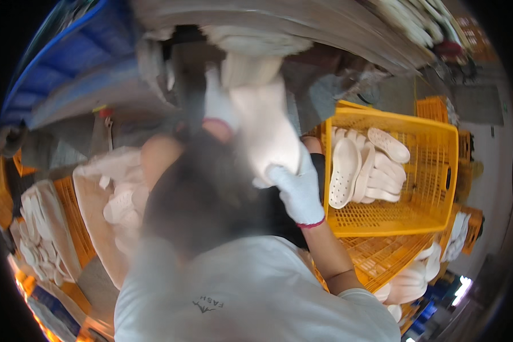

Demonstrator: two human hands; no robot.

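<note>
My right hand point(295, 187), in a white glove with a red cuff, grips the near end of a cream shoe sole point(265, 128). Its thumb lies over the sole and the fingers go under the edge. The far end of the sole reaches up to a pale roller point(251, 70) below a fuzzy round wheel point(256, 41); whether they touch is blurred. At the sole's left side is my left hand point(218, 107), gloved too and smeared by motion. Its fingers are partly hidden, so its hold on the sole cannot be made out.
On the right, a yellow crate point(393, 223) holds several cream soles point(345, 174), some with holes. A pale sack point(94, 211) of cream pieces sits at my left. Farther left lies another heap of pale pieces point(43, 239). A blue bin point(68, 57) stands upper left.
</note>
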